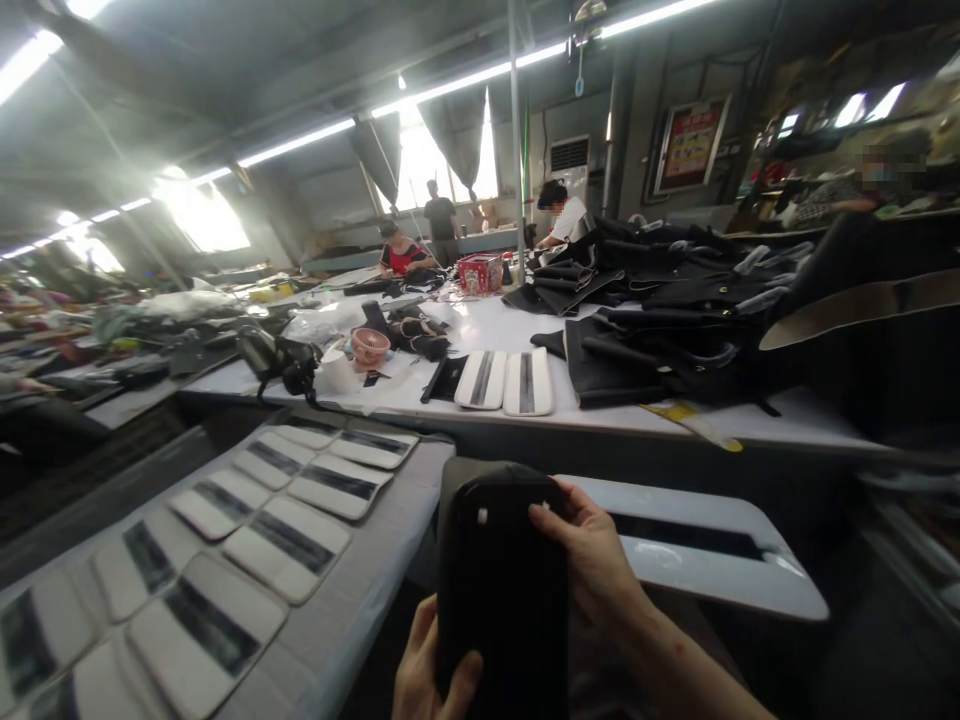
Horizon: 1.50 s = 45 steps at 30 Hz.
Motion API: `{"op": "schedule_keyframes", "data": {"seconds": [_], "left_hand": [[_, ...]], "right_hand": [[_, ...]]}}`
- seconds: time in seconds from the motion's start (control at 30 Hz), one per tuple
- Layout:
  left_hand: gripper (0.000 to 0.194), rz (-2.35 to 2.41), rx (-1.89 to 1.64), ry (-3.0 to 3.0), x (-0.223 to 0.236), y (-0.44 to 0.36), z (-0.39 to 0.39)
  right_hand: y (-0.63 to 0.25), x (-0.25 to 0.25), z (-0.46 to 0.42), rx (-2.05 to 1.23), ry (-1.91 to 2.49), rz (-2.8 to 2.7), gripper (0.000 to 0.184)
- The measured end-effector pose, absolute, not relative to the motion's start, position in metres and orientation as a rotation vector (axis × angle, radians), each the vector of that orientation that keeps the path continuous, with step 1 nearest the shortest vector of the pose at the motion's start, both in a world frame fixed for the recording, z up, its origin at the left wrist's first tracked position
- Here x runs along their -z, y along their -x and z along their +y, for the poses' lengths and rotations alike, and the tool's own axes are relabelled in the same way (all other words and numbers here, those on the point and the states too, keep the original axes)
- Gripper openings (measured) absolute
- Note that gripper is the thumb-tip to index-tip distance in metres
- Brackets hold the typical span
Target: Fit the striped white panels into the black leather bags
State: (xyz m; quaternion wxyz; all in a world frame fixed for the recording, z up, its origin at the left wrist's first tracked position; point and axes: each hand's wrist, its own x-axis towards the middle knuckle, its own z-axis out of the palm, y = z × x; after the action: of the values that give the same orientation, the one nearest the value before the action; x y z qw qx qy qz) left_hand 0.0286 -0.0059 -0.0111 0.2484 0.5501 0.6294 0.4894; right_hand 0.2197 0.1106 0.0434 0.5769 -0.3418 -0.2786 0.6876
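In front of me is a black panel point(504, 590) with rounded corners and a raised rim, held upright. Two small white marks show near its top. My left hand point(431, 668) grips the lower left edge, thumb on the front face. The upper right corner is pinched by my right hand point(600, 560), whose thumb lies by one white mark. Fingers behind the panel are hidden. Just past my right hand lies a long white board point(667, 575) with a black stripe and rounded corners.
White pads point(289, 548) with dark stripes lie in rows on the left table point(375, 590). Across the bench are two similar pads point(528, 380), a pink fan point(370, 347), a white roll point(336, 372) and a heap of black bags point(675, 300). Several people are farther back.
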Motion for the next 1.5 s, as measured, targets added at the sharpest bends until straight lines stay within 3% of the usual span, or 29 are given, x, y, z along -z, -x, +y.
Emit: {"op": "schedule_keyframes", "data": {"seconds": [0.2,0.43,0.93,1.23,1.5], "left_hand": [[0.047,2.015,-1.537,-1.493,0.000,-0.023,0.032],[0.035,1.976,-1.629,-1.345,-0.020,-0.017,0.051],[0.035,1.891,-1.513,-1.323,-0.030,-0.018,0.062],[0.029,1.662,-1.541,-1.319,-0.033,-0.012,0.060],[0.028,1.681,-1.436,-1.393,-0.040,-0.004,0.063]], "right_hand": [[-0.193,-0.051,0.094,-1.511,0.805,-0.951,0.045],[-0.192,-0.041,0.094,-1.218,0.958,-1.147,0.030],[-0.192,-0.036,0.096,-1.529,0.968,-0.854,0.031],[-0.200,-0.032,0.101,-1.748,0.981,-0.725,0.040],[-0.197,-0.025,0.108,-1.754,1.005,-0.717,0.040]]}}
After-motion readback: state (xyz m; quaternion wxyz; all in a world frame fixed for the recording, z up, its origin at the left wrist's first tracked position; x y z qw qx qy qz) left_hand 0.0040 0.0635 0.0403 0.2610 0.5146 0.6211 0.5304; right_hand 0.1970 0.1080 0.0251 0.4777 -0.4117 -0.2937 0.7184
